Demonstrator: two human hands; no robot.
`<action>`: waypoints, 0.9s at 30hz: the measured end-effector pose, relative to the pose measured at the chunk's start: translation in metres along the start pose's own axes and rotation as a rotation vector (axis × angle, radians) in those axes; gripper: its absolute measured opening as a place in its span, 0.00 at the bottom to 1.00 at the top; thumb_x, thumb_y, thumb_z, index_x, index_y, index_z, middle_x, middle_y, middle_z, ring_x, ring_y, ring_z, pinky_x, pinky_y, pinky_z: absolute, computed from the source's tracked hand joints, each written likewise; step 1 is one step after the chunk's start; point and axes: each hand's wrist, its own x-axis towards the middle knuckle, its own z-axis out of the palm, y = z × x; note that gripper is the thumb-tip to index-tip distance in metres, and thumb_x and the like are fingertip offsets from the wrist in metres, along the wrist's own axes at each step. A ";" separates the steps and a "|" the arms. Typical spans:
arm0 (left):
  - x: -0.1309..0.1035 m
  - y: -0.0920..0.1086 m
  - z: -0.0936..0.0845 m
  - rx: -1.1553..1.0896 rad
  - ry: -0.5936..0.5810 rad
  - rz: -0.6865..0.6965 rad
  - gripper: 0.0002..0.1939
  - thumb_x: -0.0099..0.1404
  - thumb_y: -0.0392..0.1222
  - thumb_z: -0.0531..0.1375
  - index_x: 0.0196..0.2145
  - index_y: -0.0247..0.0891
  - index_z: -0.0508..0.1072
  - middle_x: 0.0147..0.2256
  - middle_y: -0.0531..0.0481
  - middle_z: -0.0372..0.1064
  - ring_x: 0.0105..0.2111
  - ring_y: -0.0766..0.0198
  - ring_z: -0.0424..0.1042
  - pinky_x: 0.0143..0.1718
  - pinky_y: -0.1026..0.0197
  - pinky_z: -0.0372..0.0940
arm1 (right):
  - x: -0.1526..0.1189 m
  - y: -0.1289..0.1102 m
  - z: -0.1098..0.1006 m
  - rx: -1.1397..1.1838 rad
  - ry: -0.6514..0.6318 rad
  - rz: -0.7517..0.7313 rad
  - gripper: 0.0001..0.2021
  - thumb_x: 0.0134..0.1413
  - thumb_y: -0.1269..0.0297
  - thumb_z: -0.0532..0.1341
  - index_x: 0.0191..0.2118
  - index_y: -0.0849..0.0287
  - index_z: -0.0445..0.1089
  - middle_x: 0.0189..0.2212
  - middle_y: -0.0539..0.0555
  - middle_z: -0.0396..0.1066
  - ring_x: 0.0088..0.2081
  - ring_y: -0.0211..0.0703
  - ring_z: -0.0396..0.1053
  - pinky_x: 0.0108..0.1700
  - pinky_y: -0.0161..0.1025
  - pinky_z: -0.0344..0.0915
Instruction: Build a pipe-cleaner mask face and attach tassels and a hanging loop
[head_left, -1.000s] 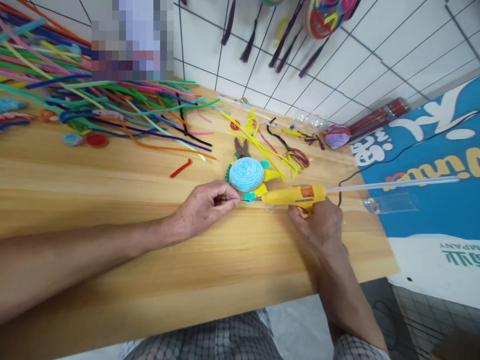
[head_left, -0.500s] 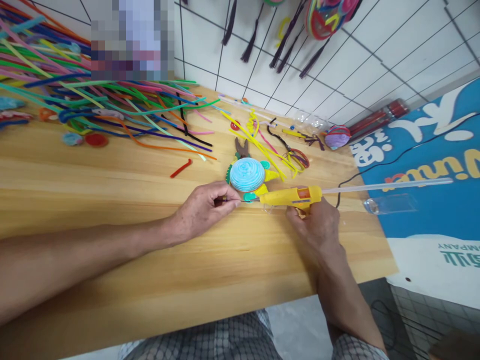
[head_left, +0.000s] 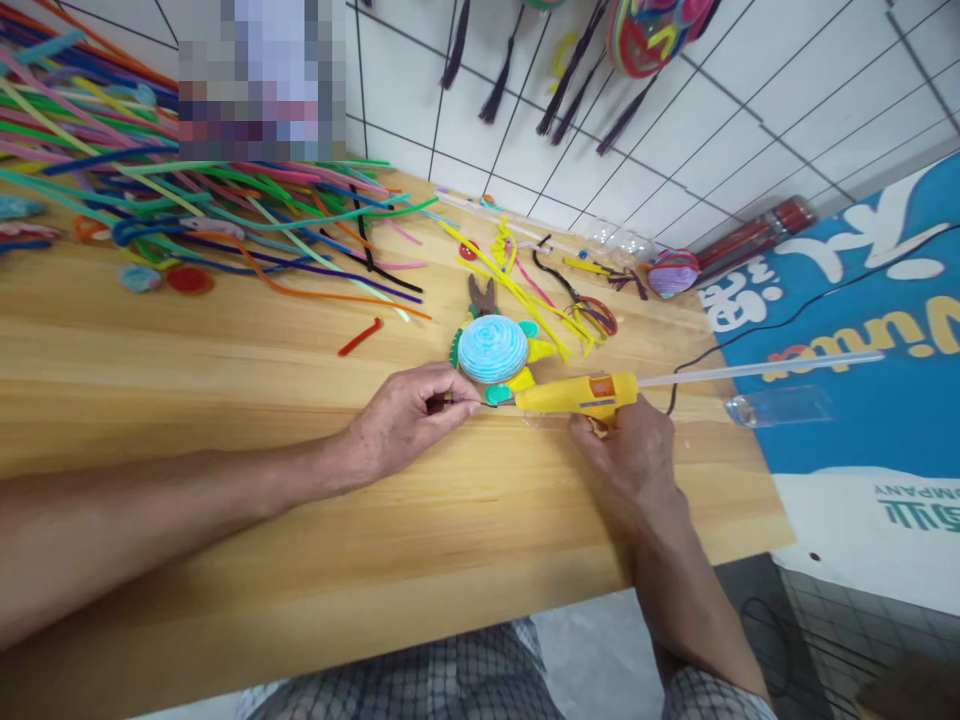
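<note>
Yellow glue gun (head_left: 574, 394) in the right hand (head_left: 634, 442)

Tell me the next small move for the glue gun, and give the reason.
I'd probably have the right hand squeeze out a small dab of glue: the nozzle of the yellow glue gun appears to be right at the end of the thin dark strand pinched in the left hand, and a clear glue stick protrudes from the back.
</note>
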 end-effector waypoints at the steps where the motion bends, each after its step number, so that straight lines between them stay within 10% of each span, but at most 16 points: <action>1: 0.000 0.000 0.000 -0.003 -0.001 -0.001 0.05 0.68 0.35 0.63 0.34 0.36 0.79 0.30 0.52 0.76 0.29 0.69 0.70 0.30 0.67 0.63 | 0.000 0.000 0.000 0.003 0.003 -0.008 0.13 0.51 0.60 0.57 0.36 0.59 0.76 0.23 0.53 0.74 0.22 0.46 0.70 0.27 0.39 0.64; 27: 0.001 0.000 -0.003 -0.059 -0.040 -0.152 0.09 0.70 0.42 0.62 0.35 0.36 0.79 0.33 0.50 0.77 0.34 0.64 0.74 0.37 0.63 0.67 | 0.002 -0.004 -0.001 0.028 -0.036 0.122 0.07 0.47 0.58 0.56 0.25 0.55 0.66 0.16 0.49 0.63 0.17 0.40 0.59 0.23 0.38 0.56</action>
